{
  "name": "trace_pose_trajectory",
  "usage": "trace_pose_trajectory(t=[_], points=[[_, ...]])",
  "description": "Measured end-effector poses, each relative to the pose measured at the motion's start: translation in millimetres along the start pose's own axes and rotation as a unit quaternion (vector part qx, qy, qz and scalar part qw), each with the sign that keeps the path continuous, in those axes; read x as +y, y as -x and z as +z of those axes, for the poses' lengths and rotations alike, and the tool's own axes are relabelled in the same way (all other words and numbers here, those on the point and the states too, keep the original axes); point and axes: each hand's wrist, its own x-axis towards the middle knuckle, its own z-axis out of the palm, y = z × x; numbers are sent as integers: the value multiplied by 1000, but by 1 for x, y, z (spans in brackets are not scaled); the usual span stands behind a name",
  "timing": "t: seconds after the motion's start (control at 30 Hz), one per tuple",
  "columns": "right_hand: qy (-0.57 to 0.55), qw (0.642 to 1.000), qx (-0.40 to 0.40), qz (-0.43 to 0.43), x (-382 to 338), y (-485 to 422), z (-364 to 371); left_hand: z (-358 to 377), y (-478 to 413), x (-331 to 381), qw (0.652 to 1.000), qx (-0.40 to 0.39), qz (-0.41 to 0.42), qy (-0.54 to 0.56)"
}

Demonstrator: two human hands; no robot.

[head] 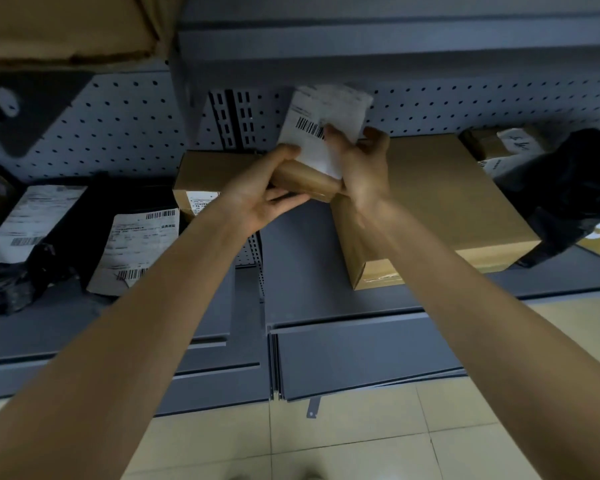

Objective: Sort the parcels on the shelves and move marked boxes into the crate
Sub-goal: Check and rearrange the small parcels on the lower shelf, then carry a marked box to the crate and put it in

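Observation:
A small brown cardboard box (307,180) with a white barcode label (326,126) is held in the air in front of the grey shelf (291,265). My left hand (257,192) grips its lower left side, thumb on top. My right hand (362,168) holds its right side, thumb pressed on the label. The label stands up above the box. A large brown box (440,209) lies on the shelf just right of my hands. Another labelled brown box (201,181) sits behind my left hand. No crate is in view.
Black bags with white shipping labels (139,244) lie on the left shelf. A black bag (575,188) and small taped boxes (499,147) sit at the far right. A pegboard wall (118,126) backs the shelf; an upper shelf edge (360,43) hangs overhead. Tiled floor (360,438) lies below.

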Motion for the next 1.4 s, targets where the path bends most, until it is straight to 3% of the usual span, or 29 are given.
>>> trace_pose_trajectory(t=[0.17, 0.3, 0.4, 0.63, 0.83, 1.0, 1.1, 1.23, 1.4], points=[[123, 990, -62, 0, 0, 2, 0, -5, 5, -7, 980, 71, -1, -184], [201, 977, -76, 8, 5, 4, 6, -13, 6, -11, 961, 96, 36, -258], [245, 967, -72, 9, 14, 8, 17, -14, 4, -19, 958, 112, 33, -264], [251, 958, -93, 105, 49, 19, 30, -31, -5, -49, 936, 179, -2, -303], [219, 971, -78, 50, 40, 28, 32, -22, 3, -46, 931, 195, 2, -309], [194, 978, -67, -32, -5, 35, 3, 20, 26, -41, 913, 284, 110, -271], [247, 968, 14, -53, -22, 31, -53, 54, 46, -64, 927, 204, 170, -266], [413, 897, 151, -47, -13, 27, -158, 71, 57, -108, 952, 52, 120, -277], [528, 835, 140, -71, 28, 32, -204, 70, 47, -135, 942, 0, 119, -315]])
